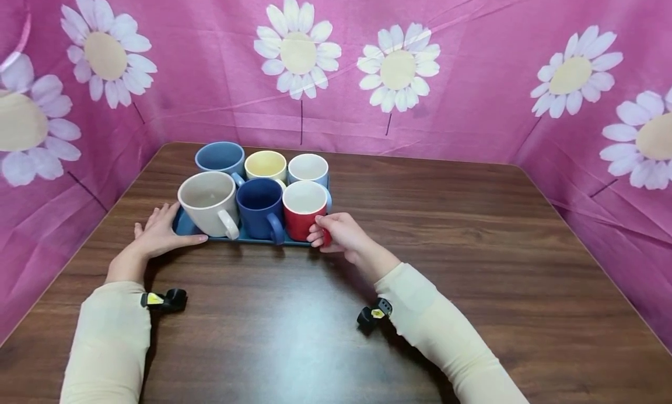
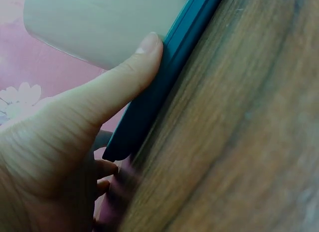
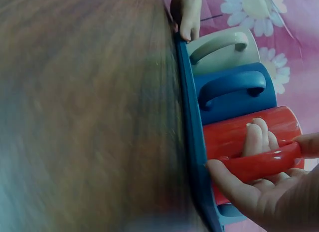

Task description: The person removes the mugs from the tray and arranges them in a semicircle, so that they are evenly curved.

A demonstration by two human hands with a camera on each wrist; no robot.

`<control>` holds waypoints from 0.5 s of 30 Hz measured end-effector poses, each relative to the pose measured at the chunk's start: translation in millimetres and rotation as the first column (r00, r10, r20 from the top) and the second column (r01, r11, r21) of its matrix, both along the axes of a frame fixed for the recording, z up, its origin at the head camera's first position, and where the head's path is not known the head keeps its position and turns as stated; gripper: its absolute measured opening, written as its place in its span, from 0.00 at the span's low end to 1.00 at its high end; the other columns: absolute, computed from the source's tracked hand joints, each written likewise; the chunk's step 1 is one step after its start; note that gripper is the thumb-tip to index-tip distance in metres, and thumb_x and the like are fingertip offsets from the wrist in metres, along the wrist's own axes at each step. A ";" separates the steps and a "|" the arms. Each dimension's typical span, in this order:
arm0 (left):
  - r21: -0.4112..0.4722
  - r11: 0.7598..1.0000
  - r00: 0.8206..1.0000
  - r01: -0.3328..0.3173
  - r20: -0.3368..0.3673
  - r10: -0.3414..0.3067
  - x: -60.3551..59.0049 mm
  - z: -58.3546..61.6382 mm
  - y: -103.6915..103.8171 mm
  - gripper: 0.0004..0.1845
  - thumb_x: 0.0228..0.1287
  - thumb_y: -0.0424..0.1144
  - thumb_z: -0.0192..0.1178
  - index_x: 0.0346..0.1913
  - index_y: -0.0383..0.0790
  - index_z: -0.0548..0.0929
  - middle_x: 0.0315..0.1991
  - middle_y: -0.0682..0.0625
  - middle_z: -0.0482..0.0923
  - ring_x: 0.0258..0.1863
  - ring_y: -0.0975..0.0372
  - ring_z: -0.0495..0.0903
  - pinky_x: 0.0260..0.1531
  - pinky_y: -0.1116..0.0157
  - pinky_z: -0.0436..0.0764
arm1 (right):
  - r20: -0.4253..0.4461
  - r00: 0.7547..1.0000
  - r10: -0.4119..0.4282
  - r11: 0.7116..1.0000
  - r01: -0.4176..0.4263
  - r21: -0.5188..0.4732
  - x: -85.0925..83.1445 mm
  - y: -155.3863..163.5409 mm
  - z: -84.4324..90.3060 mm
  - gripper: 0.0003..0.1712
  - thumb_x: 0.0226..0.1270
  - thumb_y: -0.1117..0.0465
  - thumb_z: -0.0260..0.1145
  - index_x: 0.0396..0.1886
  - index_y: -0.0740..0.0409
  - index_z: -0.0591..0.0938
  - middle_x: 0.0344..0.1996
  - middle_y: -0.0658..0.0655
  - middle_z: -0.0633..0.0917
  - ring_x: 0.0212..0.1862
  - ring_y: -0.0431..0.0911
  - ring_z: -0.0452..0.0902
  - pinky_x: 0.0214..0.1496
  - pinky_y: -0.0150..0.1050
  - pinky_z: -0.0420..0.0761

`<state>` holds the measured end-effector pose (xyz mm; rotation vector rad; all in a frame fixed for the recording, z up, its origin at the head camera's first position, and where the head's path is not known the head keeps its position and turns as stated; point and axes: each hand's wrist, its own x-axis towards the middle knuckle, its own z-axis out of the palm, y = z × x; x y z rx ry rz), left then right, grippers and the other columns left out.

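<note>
A blue tray (image 1: 247, 238) carries two rows of mugs. In its front row stand a large cream mug (image 1: 206, 203), a dark blue mug (image 1: 258, 208) and a red mug (image 1: 303, 208) with a white inside. My left hand (image 1: 163, 230) spreads around the tray's front left corner; its straight thumb (image 2: 124, 77) lies along the front rim, beside the cream mug. At the other end, my right hand (image 1: 338, 235) grips the red mug's handle (image 3: 261, 162), with fingers through the loop and the thumb low near the tray rim. The red mug stands upright.
Behind the front row stand a blue mug (image 1: 220, 157), a yellow mug (image 1: 266, 165) and a light blue mug (image 1: 308, 168) with a white inside. The wooden table (image 1: 420, 217) extends right and forward of the tray. A pink flowered cloth (image 1: 346, 118) hangs around the table.
</note>
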<state>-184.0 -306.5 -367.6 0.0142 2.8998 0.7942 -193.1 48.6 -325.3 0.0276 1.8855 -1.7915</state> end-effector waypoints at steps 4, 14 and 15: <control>-0.001 1.000 1.000 0.004 0.013 -0.004 -1.1 -0.7 0.5 0.59 0.42 0.63 0.60 0.66 0.36 0.35 0.61 0.26 0.33 0.60 0.39 0.29 0.43 0.34 0.29 | 0.082 0.996 0.022 1.000 -0.022 -0.010 -2.7 2.8 7.1 0.17 0.65 0.60 0.50 0.38 0.72 0.74 0.20 0.57 0.80 0.24 0.44 0.76 0.45 0.51 0.71; 0.000 1.000 1.000 -0.001 0.027 0.001 -1.3 -2.3 -1.4 0.59 0.42 0.63 0.59 0.66 0.38 0.34 0.61 0.26 0.32 0.60 0.39 0.27 0.43 0.34 0.27 | 0.143 0.988 -0.058 0.998 0.059 -0.006 -0.6 -3.5 11.2 0.15 0.64 0.62 0.49 0.36 0.73 0.74 0.14 0.55 0.78 0.18 0.43 0.73 0.44 0.50 0.70; 0.001 1.000 1.000 -0.002 0.026 0.001 -1.3 -2.5 -1.6 0.59 0.42 0.63 0.59 0.66 0.38 0.34 0.61 0.26 0.32 0.60 0.39 0.27 0.43 0.34 0.27 | 0.134 0.989 -0.063 0.998 0.064 -0.004 -0.1 -3.8 10.9 0.15 0.64 0.62 0.49 0.35 0.73 0.74 0.13 0.54 0.77 0.18 0.42 0.72 0.44 0.50 0.70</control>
